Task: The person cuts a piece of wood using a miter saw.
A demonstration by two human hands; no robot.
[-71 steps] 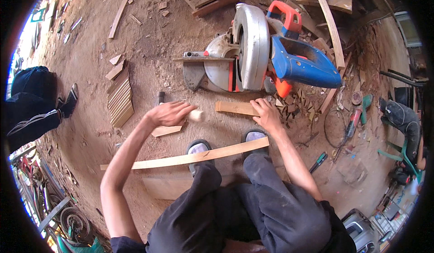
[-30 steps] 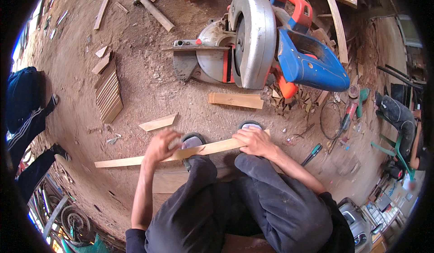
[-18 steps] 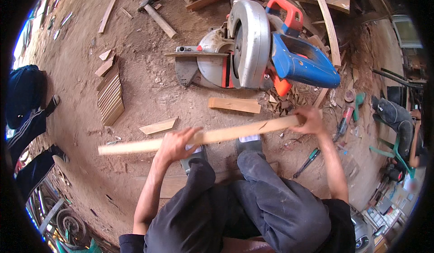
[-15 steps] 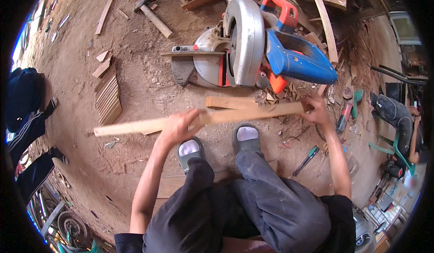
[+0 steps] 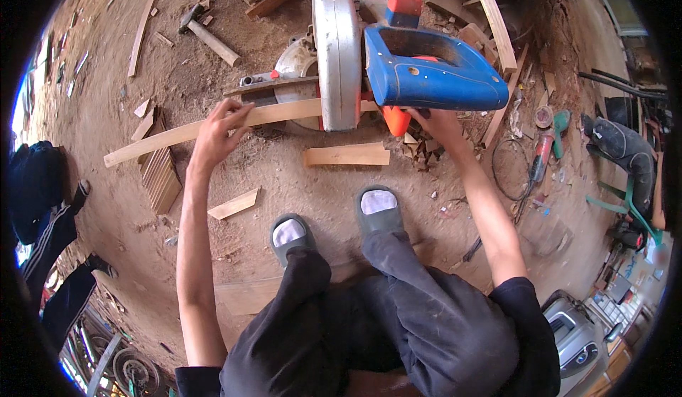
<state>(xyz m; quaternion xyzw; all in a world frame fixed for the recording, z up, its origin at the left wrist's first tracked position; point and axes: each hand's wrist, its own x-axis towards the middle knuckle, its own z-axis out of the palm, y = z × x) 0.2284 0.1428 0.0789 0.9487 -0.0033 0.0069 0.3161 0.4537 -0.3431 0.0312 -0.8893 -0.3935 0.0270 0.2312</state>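
Spanning the saw (image 5: 342,63) with a long strip (image 5: 167,138)

Lying crosswise at the saw, stretching lengthwise from left to right and slanting away from the feet (image 5: 289,231) toward the right. Passing close along the near side of the fence (image 5: 273,86), vanishing behind the silver guard (image 5: 335,35) and showing again just right of it. Leaving any contact with the fence too hidden to judge.

Holding the strip with the left hand (image 5: 219,131), left of the guard — forming a narrow grip, with bent fingers toward the far edge and a thumb toward the near one. Showing the right hand (image 5: 437,124) across the guard, just below the blue handle (image 5: 455,90) and beside the orange lever (image 5: 396,121). Hiding its fingertips there, so giving no way of telling a hold from a bare grip. Having the left hand plainly on the strip's long axis, well apart from the right, with the guard between.

Showing a block (image 5: 347,155) on the ground between saw and feet, with a pointed offcut (image 5: 234,203) to its left. Showing also a stack (image 5: 162,178) of thin pieces — partly covered by the strip in this view — plus a hammer (image 5: 212,44) beyond and a grinder (image 5: 543,147) off to the right.
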